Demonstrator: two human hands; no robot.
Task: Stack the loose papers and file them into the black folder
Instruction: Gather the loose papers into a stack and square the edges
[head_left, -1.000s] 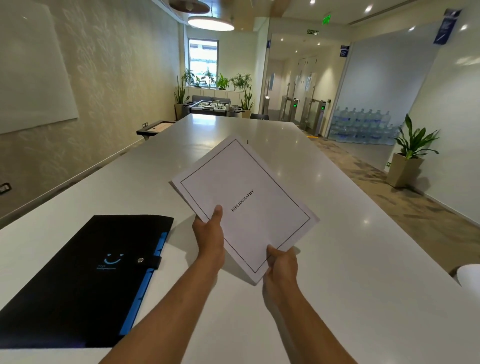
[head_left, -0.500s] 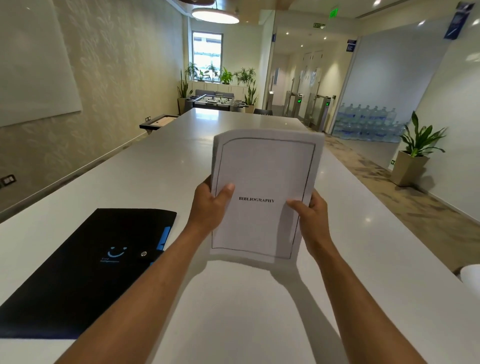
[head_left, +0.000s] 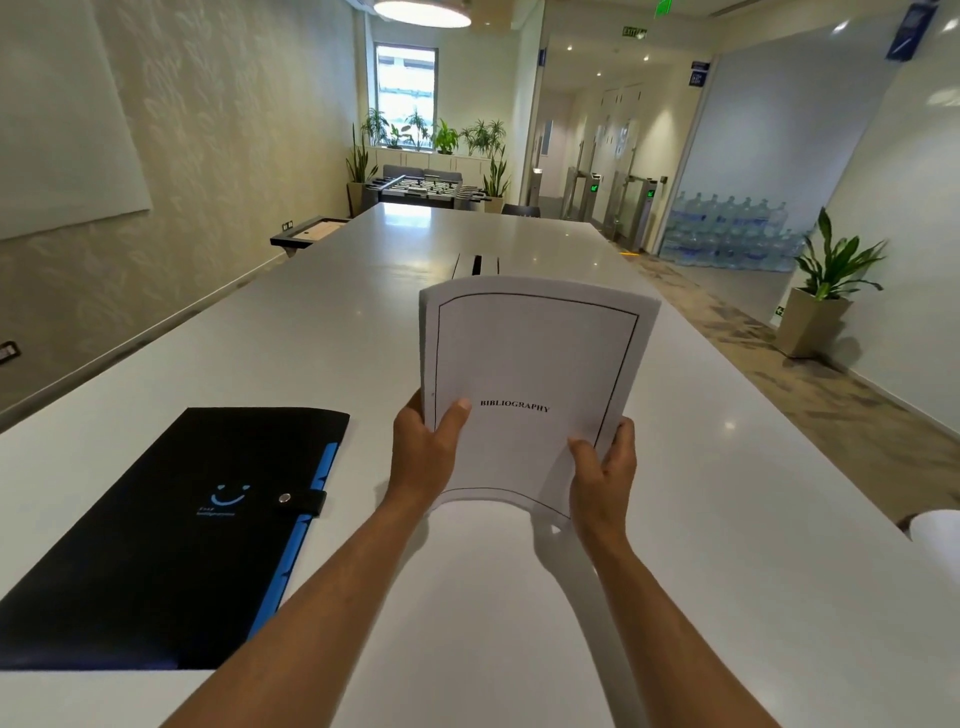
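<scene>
I hold a stack of white papers (head_left: 530, 364) upright above the table, its top sheet framed by a thin black border and headed BIBLIOGRAPHY. My left hand (head_left: 423, 454) grips the stack's left edge with the thumb on the front. My right hand (head_left: 602, 467) grips the lower right corner, where the sheets bend. The black folder (head_left: 171, 540) lies flat on the table to the left, shut with a snap strap, blue tabs along its right edge.
The long white table (head_left: 727, 597) stretches ahead, with a cable slot (head_left: 475, 265) in its middle. A white rounded object (head_left: 937, 530) shows at the right edge. To the right are carpeted floor and a potted plant (head_left: 826, 291).
The stack went from tilted and held at its lower edge to upright, gripped by its sides. Since then it has dropped slightly, and my right hand slid to the lower corner.
</scene>
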